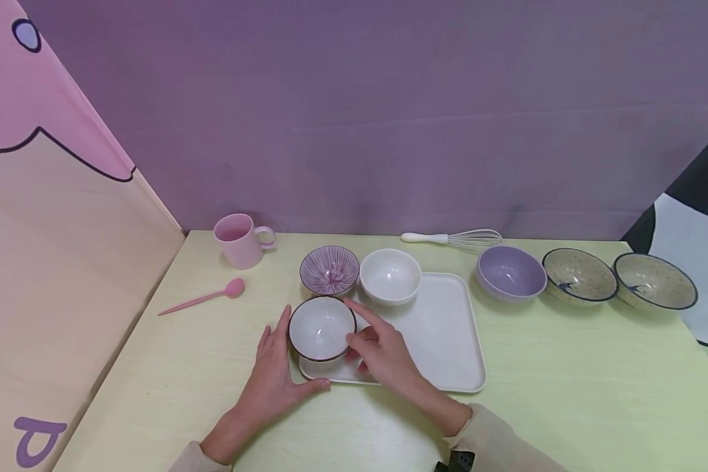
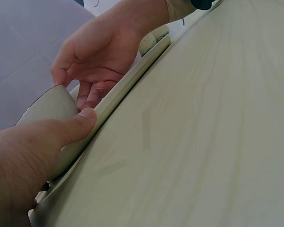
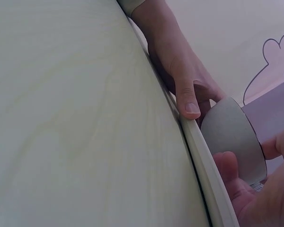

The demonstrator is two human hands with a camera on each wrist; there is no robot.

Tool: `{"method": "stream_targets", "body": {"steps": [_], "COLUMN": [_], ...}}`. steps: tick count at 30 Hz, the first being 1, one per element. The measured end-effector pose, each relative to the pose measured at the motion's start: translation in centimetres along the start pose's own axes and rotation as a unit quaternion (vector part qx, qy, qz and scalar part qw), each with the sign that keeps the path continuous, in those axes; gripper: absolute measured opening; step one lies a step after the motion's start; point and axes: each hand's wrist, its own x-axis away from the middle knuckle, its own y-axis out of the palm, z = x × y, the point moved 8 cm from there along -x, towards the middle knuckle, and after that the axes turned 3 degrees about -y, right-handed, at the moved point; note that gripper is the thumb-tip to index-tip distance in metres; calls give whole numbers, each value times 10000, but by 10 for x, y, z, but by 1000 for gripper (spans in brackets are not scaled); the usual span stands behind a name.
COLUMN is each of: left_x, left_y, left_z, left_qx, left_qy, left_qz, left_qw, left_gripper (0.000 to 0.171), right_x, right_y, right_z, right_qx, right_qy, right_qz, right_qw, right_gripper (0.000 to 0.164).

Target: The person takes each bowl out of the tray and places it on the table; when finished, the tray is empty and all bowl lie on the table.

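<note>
A white bowl with a dark rim (image 1: 322,329) stands over the front left corner of the white tray (image 1: 448,347). At its left side lies my left hand (image 1: 274,380), fingers straight along the wall and thumb stretched out by the tray's front edge. My right hand (image 1: 389,354) holds the bowl's right side, thumb at the rim, index finger reaching along the far edge, other fingers bent below. In the right wrist view the grey-looking outer wall of the bowl (image 3: 232,137) shows between both hands. Behind it sit a purple-striped bowl (image 1: 329,270) and a plain white bowl (image 1: 391,276).
Right of the tray stand a purple bowl (image 1: 511,273) and two speckled bowls with dark rims, one nearer (image 1: 579,275) and one farther right (image 1: 655,282). A whisk (image 1: 448,238) lies at the back. On the left are a pink mug (image 1: 240,246) and a pink spoon (image 1: 206,298).
</note>
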Motion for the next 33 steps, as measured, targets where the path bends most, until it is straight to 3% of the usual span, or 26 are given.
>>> {"method": "stream_targets", "body": {"steps": [4,11,17,26,33], "left_x": [0,0,-1,-2,1], "left_y": [1,-1,-1,1,2], "left_z": [-1,1,1,4,3], "left_qx": [39,26,-33,-113,-317], "left_qy": [-37,249,309,668,667], "left_qz": [-42,47,102,94,-8], "left_qw": [10000,9997,9995,9977,9973], "left_gripper": [151,148,144,113,95], "right_x": [-1,4,11,23,34], "right_y": [-1,-7,-16,-35,-57], "right_z": [1,-2,-13,-23,-22], "right_qx": [-170,-392,-478,-667,-664], "right_qy": [58,118,5,-88,-108], "right_qz": [110,347,328,350,546], "right_qw": [9998,9986,9983,9971,9962], "right_gripper": [65,67,67,68,68]}}
